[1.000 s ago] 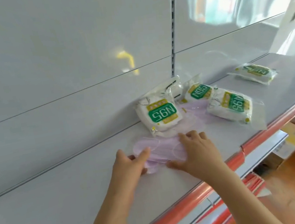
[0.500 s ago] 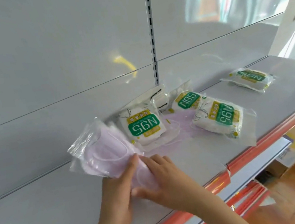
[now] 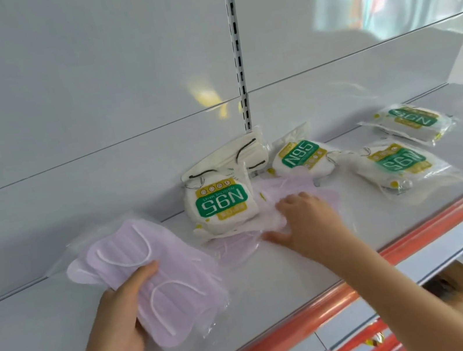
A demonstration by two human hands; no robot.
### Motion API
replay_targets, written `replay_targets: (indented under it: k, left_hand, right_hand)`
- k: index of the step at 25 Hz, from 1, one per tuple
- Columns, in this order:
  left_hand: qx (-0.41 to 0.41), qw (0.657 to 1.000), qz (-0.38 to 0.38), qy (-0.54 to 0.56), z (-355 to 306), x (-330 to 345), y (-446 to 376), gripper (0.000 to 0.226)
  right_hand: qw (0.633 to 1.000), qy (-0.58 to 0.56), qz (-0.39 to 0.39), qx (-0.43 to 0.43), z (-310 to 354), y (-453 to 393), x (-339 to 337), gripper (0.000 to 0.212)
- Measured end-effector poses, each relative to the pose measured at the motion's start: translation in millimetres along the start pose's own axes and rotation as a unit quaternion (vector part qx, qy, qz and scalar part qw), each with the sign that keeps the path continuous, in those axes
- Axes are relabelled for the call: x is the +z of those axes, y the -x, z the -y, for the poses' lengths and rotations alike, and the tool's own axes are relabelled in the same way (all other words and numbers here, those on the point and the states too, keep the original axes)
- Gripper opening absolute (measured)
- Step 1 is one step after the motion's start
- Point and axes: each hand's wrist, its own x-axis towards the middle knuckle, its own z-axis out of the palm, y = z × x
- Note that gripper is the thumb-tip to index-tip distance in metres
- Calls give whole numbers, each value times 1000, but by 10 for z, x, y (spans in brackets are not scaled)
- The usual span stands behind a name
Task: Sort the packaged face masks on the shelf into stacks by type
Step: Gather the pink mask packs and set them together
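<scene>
White shelf (image 3: pixel 273 284): left hand (image 3: pixel 120 322) gripping pink mask pack (image 3: pixel 161 279), right hand (image 3: pixel 305 224) spread flat on another pink pack (image 3: pixel 265 218) beside nearest N95 pack (image 3: pixel 221 204). Next, probably: slide it free, stack.

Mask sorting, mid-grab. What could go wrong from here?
1. The right hand reaches for a pink mask pack lying partly under an N95 pack; pulling it out may drag that pack along.
2. The left hand holds its pink mask pack from one side only; the slick plastic could slip out.
3. Another N95 pack lies close to the shelf front edge; a nudge might drop it.
</scene>
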Motion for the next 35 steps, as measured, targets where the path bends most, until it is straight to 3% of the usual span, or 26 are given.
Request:
replay_targets:
  k: [3, 5, 8, 11, 15, 17, 19, 23, 27, 29, 30, 31, 35]
  left_hand:
    - [12, 1000, -13, -5, -7, -156, 48, 17]
    - [7, 1000, -22, -11, -1, -266, 68, 16]
    - [-1, 999, -33, -6, 12, -398, 122, 18]
    - [6, 999, -47, 9, 32, -494, 155, 20]
    - [3, 999, -46, 20, 66, -539, 223, 21]
    - [15, 997, -62, 31, 37, -598, 263, 19]
    - [46, 992, -95, 64, -27, -711, 291, 19]
    - [86, 981, -97, 144, -174, -779, 369, 35]
    - [25, 989, -28, 142, -177, -384, 458, 34]
    - [-2, 990, 11, 140, -164, -191, 488, 32]
    - [-2, 989, 35, 145, -164, -101, 509, 32]
    - [4, 986, 70, 154, -175, -12, 534, 35]
    - [54, 971, 194, 127, -231, 288, 540, 57]
  right_hand:
    - [997, -60, -2, -45, 379, 390, 41, 78]
    - [989, -141, 27, -21, 477, 439, 68, 93]
    - [996, -81, 44, 12, 623, 392, 73, 90]
    - [994, -62, 94, 12, 801, 281, 49, 74]
    - [966, -217, 136, 40, 913, 165, 0, 28]
    - [944, -307, 114, 50, 857, 124, -14, 29]
    - [896, -432, 45, 93, 705, 68, -150, 15]
    - [771, -593, -165, 160, 386, 189, -581, 15]
    - [600, -757, -234, 106, 476, 442, -918, 16]
    - [548, -792, -261, 66, 532, 510, -1021, 20]
    - [553, -790, -259, 59, 557, 521, -1038, 20]
    - [582, -772, -247, 66, 591, 518, -1006, 17]
    - [806, -565, -139, 106, 790, 463, -571, 13]
